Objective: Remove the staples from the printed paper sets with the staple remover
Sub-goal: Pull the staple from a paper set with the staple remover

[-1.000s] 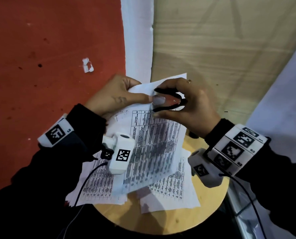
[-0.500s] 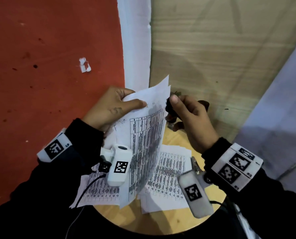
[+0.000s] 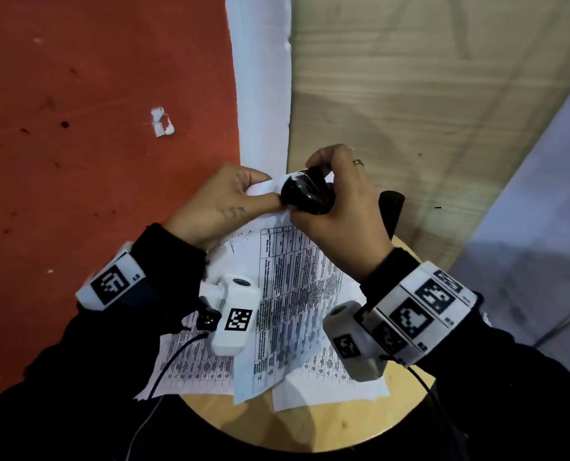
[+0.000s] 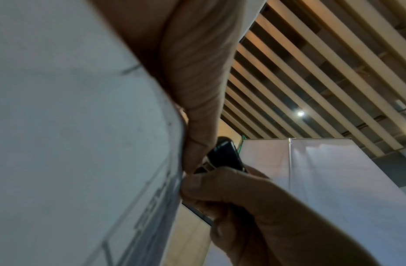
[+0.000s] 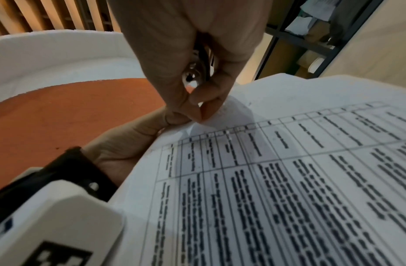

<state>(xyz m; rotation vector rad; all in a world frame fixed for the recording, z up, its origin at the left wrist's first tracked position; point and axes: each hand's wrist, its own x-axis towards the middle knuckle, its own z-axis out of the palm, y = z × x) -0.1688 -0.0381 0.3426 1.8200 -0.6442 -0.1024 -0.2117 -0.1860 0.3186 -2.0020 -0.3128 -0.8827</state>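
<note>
Left hand (image 3: 217,204) pinches the top corner of the stapled paper set (image 3: 287,294), thumb on the printed face, holding it lifted and tilted above the round wooden desk (image 3: 343,424). Right hand (image 3: 340,207) grips the black staple remover (image 3: 306,191), fingers curled round its body. The remover sits at that same top corner, touching the left thumb tip. Whether its metal claws hold a staple cannot be told. More printed sheets (image 3: 197,371) lie flat on the desk beneath.
</note>
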